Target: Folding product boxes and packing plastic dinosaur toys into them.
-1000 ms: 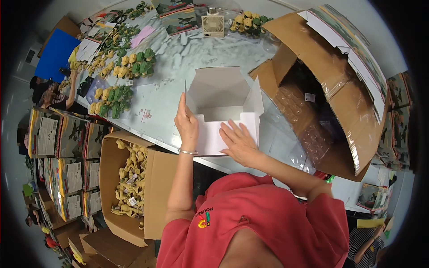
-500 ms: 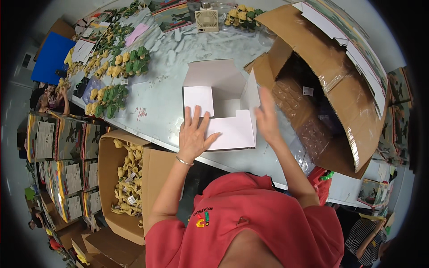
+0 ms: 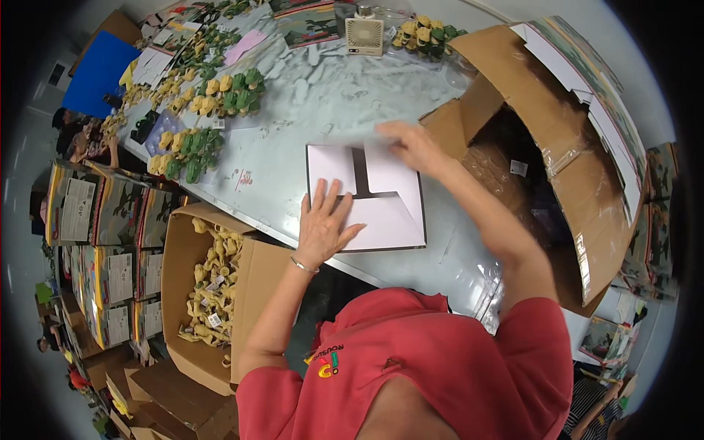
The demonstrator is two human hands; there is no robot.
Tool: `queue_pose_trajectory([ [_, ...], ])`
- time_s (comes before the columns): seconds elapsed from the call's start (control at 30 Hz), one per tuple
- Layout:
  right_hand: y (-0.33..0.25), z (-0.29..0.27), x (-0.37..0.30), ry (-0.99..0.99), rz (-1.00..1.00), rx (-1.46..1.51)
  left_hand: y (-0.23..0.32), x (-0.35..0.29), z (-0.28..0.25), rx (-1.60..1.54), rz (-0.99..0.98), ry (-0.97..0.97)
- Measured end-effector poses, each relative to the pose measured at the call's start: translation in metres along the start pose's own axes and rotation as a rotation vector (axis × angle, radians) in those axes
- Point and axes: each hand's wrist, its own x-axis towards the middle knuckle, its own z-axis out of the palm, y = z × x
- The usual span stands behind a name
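Note:
A carton box (image 3: pixel 385 224), white inside with dark edges, sits near the front edge of the table. Its near and side flaps are folded inward, and a dark gap shows between them. My left hand (image 3: pixel 323 226) lies with fingers spread over the left and near flaps; a silver bangle is on that wrist. At the box's far right corner is my right hand (image 3: pixel 416 150), its fingers pointing left along the far edge. The far flap there is seen nearly edge-on and blurred. Motion smears my right fingertips, so their grip on the flap cannot be made out.
A large open brown carton (image 3: pixel 546 132) holds clear plastic on the right. Yellow and green plush toys (image 3: pixel 194 150) lie at left. Another carton (image 3: pixel 183 359) below left holds yellow toys. Printed boxes (image 3: pixel 77 213) are stacked beyond it. A small fan (image 3: pixel 364 35) stands at the back.
My right hand has moved from the box's right side to its far corner. The right flap has folded inward, and the far flap has swung up. My left hand stays on the flaps.

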Motion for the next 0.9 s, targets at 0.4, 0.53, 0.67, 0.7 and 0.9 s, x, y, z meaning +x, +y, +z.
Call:
queue_pose_trajectory([
  [0.4, -0.059, 0.000, 0.011, -0.472, -0.022, -0.307, -0.007, -0.016, 0.014, -0.401, -0.190, 0.303],
  [0.53, -0.061, 0.041, 0.027, -0.085, -0.121, -0.386, 0.008, -0.010, -0.009, -0.276, -0.105, 0.186],
  [0.67, -0.053, 0.061, 0.021, 0.001, -0.170, -0.534, 0.023, -0.028, -0.003, -0.243, 0.056, 0.032],
  [0.7, -0.052, 0.060, 0.020, -0.004, -0.171, -0.532, 0.025, -0.032, -0.001, -0.224, 0.044, -0.003],
  [0.9, -0.043, 0.047, 0.021, 0.071, -0.232, -0.423, 0.024, -0.032, -0.004, -0.194, -0.013, -0.083],
])
